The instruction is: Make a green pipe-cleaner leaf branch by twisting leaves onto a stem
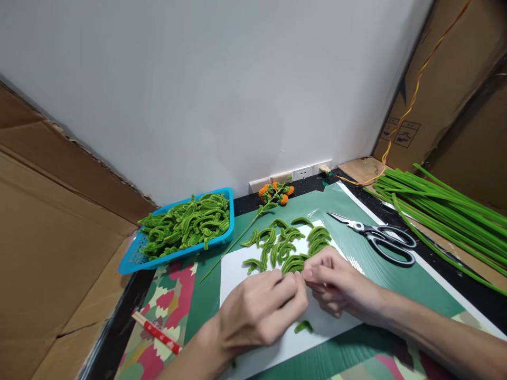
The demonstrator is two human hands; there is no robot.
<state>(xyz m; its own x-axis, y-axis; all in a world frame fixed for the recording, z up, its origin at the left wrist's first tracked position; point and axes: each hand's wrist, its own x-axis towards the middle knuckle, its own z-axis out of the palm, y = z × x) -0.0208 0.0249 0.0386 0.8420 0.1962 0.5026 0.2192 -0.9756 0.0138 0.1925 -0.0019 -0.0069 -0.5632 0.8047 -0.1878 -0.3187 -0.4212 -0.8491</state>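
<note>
My left hand and my right hand meet over a white sheet, thumbs and fingertips pinched close together. Whatever is between the fingers is hidden by the knuckles. Just beyond them lies a row of curved green fuzzy pipe cleaner pieces, partly covered by the fingers. More bent pieces are scattered over the sheet's far half, and another stack sits beyond my right hand. One short bent green piece shows below the hands, against the sheet.
A blue basket heaped with green pieces stands at left. An orange-flowered stem lies behind the sheet. Open scissors rest at right, near long green pipe cleaners. Wrapped chopsticks lie front left; cardboard and a wall enclose the table.
</note>
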